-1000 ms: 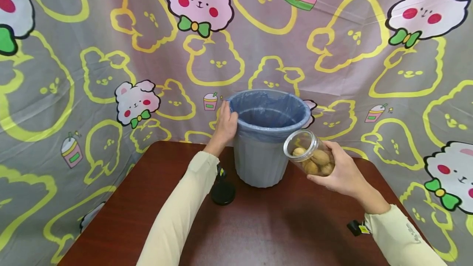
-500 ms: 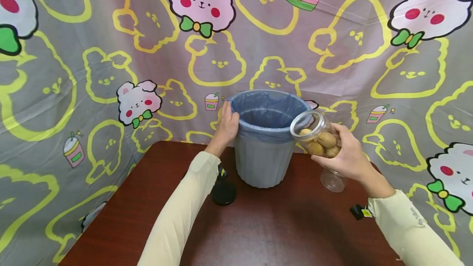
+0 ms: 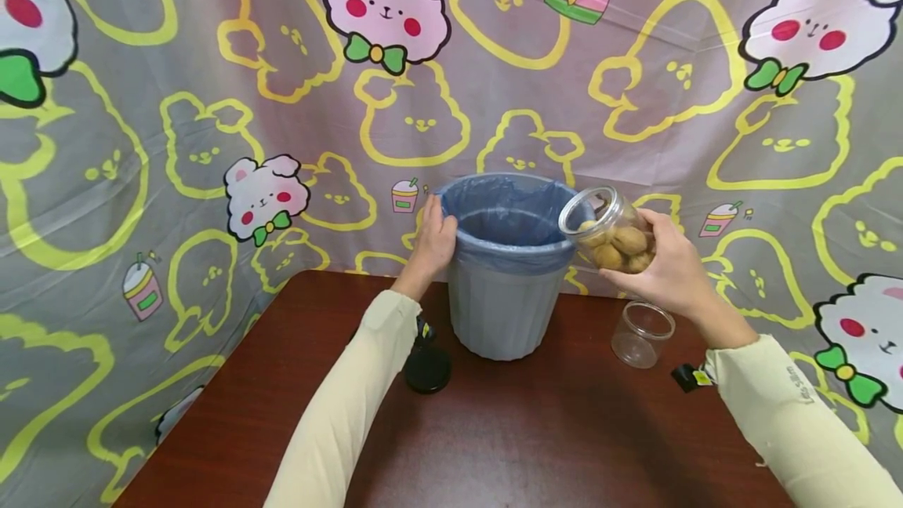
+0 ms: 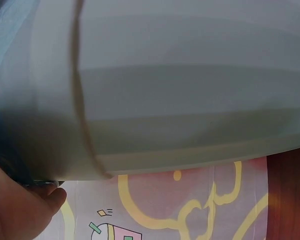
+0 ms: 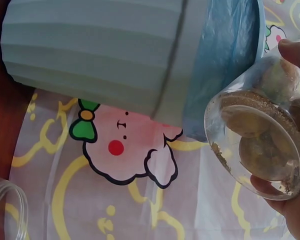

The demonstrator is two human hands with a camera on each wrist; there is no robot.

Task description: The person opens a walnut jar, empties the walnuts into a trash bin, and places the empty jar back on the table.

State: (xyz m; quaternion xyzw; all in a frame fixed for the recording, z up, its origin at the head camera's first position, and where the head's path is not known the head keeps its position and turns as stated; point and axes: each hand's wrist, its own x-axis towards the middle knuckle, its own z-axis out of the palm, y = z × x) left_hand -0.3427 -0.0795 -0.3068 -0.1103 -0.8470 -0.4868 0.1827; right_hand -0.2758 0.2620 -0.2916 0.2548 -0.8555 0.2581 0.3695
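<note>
My right hand [image 3: 673,269] grips a clear plastic jar [image 3: 612,206], tilted with its mouth to the left, right at the bin's right rim. Inside lie several brown, rough walnuts [image 3: 629,240]. Seen from the right wrist, brown crumbs line the base of this jar [image 5: 260,150]. The grey trash bin [image 3: 501,312] stands upright on the table, lined with a blue plastic bag [image 3: 508,202]. On its left rim my left hand [image 3: 436,240] holds on; the left wrist view catches only part of that hand [image 4: 15,205], with the bin wall [image 4: 190,90] filling most of it.
A second clear jar [image 3: 643,335] stands open on the reddish-brown table [image 3: 508,429], right of the bin. A round black lid [image 3: 427,371] lies near the left sleeve [image 3: 353,398]. Behind the table hangs a patterned cloth [image 3: 522,85].
My right hand has raised the jar of walnuts and moved it slightly right, to the bin's rim. The second jar, hidden before, now shows. My left hand stays on the rim.
</note>
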